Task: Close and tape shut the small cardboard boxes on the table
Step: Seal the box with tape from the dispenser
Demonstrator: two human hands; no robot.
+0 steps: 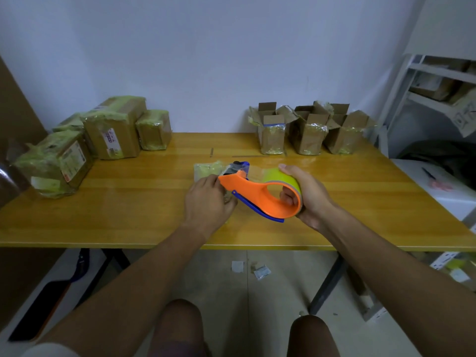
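So from the head cam I'm looking down at a yellow wooden counter (128, 202) pushed against a pale wall. The right hand (306, 194) has its grip wrapped around the roll end of an orange tape dispenser (257, 199), fingers curled through the core hole and thumb over the top of the yellow-green tape roll (280, 179). The dispenser's blue-edged cutter end points left, toward the left hand (208, 199).

The left hand sits knuckles-up over a small taped box (206, 170) in the middle of the counter, fingers bent down onto it right by the dispenser's nose (I can't tell whether it's really clamping the box or just pressing on it, since the hand hides most of it). Only the far left corner of that box shows, wrapped in greenish tape.

Back right, near the wall, three small cardboard boxes (309, 132) stand in a row with their top flaps still up, tape around their lower halves. Back left there's a pile of sealed boxes (113, 130) covered in the same greenish tape, a few with printed labels.

Off the right edge is a metal shelf rack (438, 81) holding more cartons. A couple of paper scraps (261, 272) lie on the floor under the counter, and the person's knees show at the bottom.
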